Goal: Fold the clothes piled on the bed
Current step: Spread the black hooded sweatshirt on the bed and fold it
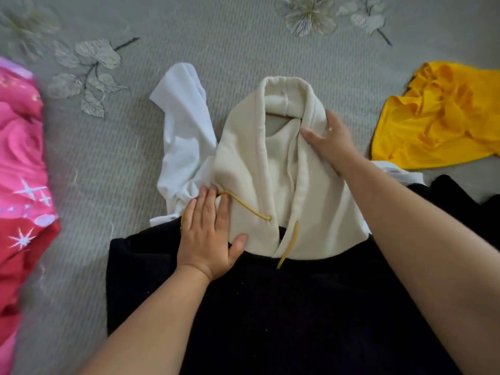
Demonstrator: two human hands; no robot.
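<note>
A black hoodie body [270, 307] lies spread across the bottom centre of the frame on the bed [216, 36], its cream hood [257, 171] flattened at centre. The left hand [208, 234] presses flat, fingers straight, at the hood's lower left edge over a yellow drawstring [251, 209]; the right hand [330, 142], also flat with relaxed fingers, rests on the hood's upper right side. The step appears to be smoothing the hood before folding; the next move likely calls for turning it down onto the body. A white garment [186, 136] lies beneath, a pink one [21, 163] at left, a yellow one [438, 115] at upper right.
</note>
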